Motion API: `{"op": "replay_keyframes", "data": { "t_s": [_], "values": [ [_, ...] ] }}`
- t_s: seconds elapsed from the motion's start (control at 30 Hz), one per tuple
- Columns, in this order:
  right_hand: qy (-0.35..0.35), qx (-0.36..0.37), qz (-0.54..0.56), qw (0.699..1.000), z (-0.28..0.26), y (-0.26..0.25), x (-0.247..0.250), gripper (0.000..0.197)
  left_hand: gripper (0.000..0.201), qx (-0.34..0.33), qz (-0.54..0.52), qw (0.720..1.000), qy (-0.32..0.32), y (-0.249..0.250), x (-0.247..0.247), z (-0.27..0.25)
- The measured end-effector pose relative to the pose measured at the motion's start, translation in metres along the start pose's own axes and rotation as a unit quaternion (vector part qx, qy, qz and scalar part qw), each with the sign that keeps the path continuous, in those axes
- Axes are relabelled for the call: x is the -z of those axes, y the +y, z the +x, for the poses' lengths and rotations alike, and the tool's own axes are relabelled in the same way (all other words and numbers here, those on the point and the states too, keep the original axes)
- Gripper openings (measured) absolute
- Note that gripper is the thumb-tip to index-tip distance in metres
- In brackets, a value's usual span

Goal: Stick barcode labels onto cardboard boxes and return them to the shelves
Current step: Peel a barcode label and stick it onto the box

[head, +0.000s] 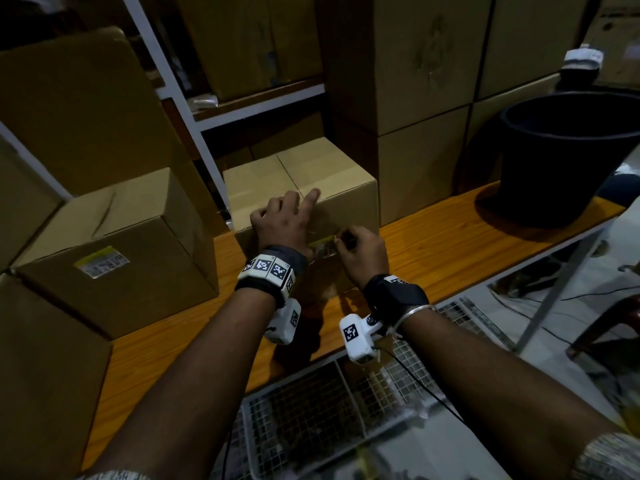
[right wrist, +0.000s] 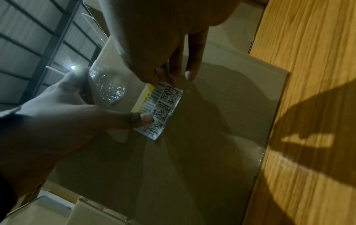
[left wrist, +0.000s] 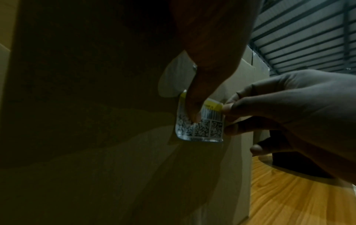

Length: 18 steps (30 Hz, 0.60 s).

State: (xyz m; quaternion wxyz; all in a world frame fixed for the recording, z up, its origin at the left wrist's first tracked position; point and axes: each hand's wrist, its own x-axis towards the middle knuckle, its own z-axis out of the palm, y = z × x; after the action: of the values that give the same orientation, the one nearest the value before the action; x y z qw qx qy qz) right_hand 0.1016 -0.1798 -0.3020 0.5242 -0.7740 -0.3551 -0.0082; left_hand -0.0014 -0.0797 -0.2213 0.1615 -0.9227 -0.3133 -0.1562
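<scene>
One label: white barcode sticker with yellow strip [left wrist: 200, 121], lying against front face of plain brown cardboard box [head: 301, 178] on orange wooden table [head: 450, 237].
Left hand [head: 284, 220]: fingers draped over top edge to steady box; thumb [left wrist: 192, 106] pressing sticker's near end flat.
Right hand [head: 360, 254]: fingertips [left wrist: 227, 108] pinching sticker's far edge, probably to keep it taut and wrinkle-free.
Writing: barcode and matrix codes visible; text unreadable.
Neighbouring tilted brown carton [head: 117, 258]: already labelled.
Black plastic bucket [head: 571, 157]: well apart.
</scene>
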Motion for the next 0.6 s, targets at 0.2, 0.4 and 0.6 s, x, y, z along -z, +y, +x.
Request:
{"op": "replay_keyframes", "data": {
  "t_s": [0.2, 0.4, 0.6],
  "values": [
    [0.029, -0.076, 0.033, 0.996, -0.005, 0.007, 0.01, 0.014, 0.111, 0.005, 0.009, 1.0, 0.004, 0.001, -0.001, 0.0],
    [-0.008, -0.228, 0.08, 0.97, -0.002, 0.026, 0.0, 0.009, 0.113, 0.011, 0.018, 1.0, 0.004, 0.002, -0.001, 0.0],
    [-0.015, -0.261, 0.109, 0.959, -0.001, 0.017, -0.005, 0.024, 0.113, 0.01, 0.013, 1.0, 0.004, 0.002, -0.001, 0.0]
  ]
}}
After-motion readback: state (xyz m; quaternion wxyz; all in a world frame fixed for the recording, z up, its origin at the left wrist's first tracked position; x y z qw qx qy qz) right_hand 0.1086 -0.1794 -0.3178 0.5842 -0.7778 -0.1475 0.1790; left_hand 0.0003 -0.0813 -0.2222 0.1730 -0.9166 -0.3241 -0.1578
